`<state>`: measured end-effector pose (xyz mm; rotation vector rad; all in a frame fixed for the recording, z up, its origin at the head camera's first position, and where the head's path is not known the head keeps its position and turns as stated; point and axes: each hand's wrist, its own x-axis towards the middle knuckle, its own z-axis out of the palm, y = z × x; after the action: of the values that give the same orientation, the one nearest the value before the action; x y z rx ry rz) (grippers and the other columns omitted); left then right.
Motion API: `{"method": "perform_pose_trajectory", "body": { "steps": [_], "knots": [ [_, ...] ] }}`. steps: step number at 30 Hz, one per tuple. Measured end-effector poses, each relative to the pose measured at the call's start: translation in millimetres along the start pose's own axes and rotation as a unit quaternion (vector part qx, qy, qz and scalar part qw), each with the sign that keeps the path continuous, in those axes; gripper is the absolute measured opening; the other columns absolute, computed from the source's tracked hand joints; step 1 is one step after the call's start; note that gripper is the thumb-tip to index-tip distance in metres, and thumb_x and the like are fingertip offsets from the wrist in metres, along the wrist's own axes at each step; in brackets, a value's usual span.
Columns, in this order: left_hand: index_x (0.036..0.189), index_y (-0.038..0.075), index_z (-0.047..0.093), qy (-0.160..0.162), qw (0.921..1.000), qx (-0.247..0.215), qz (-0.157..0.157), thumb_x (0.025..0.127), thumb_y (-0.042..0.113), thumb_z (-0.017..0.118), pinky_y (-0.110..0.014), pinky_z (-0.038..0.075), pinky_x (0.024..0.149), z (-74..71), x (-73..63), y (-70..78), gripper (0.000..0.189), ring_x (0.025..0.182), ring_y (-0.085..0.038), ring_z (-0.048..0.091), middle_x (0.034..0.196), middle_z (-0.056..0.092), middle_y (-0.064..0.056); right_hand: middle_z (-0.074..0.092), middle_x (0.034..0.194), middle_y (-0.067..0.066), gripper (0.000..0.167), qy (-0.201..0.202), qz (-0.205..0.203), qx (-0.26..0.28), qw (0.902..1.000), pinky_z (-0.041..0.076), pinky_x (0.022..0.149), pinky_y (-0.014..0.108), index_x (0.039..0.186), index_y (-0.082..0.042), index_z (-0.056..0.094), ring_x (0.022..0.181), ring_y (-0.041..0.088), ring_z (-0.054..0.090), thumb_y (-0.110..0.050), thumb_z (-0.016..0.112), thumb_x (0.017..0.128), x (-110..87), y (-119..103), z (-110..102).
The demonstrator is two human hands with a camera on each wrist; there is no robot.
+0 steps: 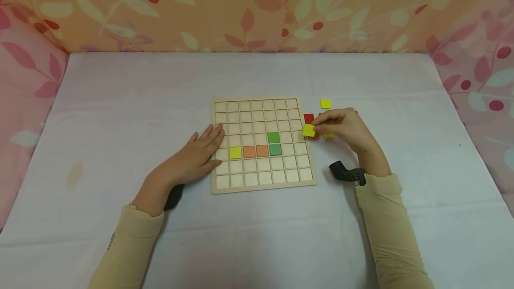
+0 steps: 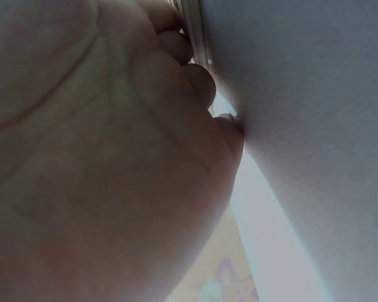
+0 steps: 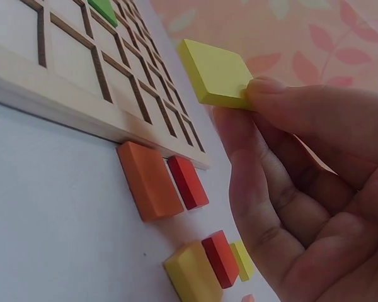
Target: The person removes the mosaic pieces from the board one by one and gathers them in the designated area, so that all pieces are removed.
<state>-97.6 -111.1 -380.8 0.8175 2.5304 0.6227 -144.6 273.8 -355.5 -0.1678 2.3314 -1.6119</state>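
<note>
A square wooden grid board (image 1: pixel 263 186) lies mid-table. One yellow tile (image 1: pixel 235 153), two orange tiles (image 1: pixel 255 151) and two green tiles (image 1: pixel 274 143) sit in its cells. My left hand (image 1: pixel 196 155) rests on the board's left edge, fingers spread straight; its palm fills much of the left wrist view. At the board's right edge, my right hand (image 1: pixel 347 128) pinches a yellow square tile (image 3: pixel 217 72) between thumb and fingers, held above the table. Below it in the right wrist view lie an orange tile (image 3: pixel 150 182) and a red tile (image 3: pixel 188 182), both close beside the board's rim.
More loose tiles lie right of the board: a yellow tile (image 1: pixel 325 104) at the back, another yellow tile (image 3: pixel 193 272) and a red tile (image 3: pixel 220 258) near the right hand. A white cloth (image 1: pixel 257 240) covers the table. Patterned fabric (image 1: pixel 257 8) hangs behind and at both sides.
</note>
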Motion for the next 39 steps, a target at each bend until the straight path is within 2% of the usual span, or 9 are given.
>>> {"method": "perform_pose_trajectory", "body": {
  "steps": [13,21,31,39],
  "knots": [
    [0.15,0.0,0.007,0.0,1.0,0.001,0.002,0.098,0.023,0.05,-0.055,0.0,0.111,0.5,0.4,-0.6,0.071,0.143,-0.025,-0.009,0.157,-0.004,-0.011,0.07,0.082,0.001,0.011,-0.003,-0.017,0.033,0.9993,0.049,0.057,0.026,0.091,0.002,0.073,0.067,0.021,0.062,0.004,0.07,0.08,-1.7,-0.6,-7.3],
    [0.15,-0.001,0.007,-0.002,1.0,-0.002,0.006,0.098,0.022,0.049,-0.054,0.0,0.112,-0.9,-0.2,0.0,0.07,0.143,-0.026,-0.008,0.157,-0.004,-0.012,0.069,0.089,0.002,0.01,0.017,-0.027,0.021,0.9993,0.052,0.071,0.021,0.09,0.002,0.073,0.081,0.016,0.063,0.003,0.071,0.08,-2.6,0.6,-10.5],
    [0.15,-0.001,0.007,-0.003,0.9999,-0.008,0.007,0.099,0.022,0.048,-0.054,0.0,0.111,-2.3,-0.2,1.5,0.069,0.143,-0.028,-0.008,0.157,-0.003,-0.012,0.071,0.086,0.003,0.009,0.016,-0.051,0.049,0.9973,0.052,0.072,0.02,0.09,0.006,0.071,0.077,0.016,0.066,0.005,0.07,0.081,-3.6,2.1,-16.4],
    [0.15,-0.001,0.007,-0.005,1.0,-0.003,0.004,0.098,0.022,0.049,-0.054,0.001,0.112,-2.3,0.5,0.6,0.07,0.143,-0.027,-0.008,0.158,-0.003,-0.011,0.072,0.091,0.007,0.011,0.025,-0.068,0.061,0.9955,0.051,0.073,0.02,0.09,0.004,0.073,0.086,0.016,0.065,0.009,0.068,0.081,-5.7,0.9,-21.6]
  ]
}}
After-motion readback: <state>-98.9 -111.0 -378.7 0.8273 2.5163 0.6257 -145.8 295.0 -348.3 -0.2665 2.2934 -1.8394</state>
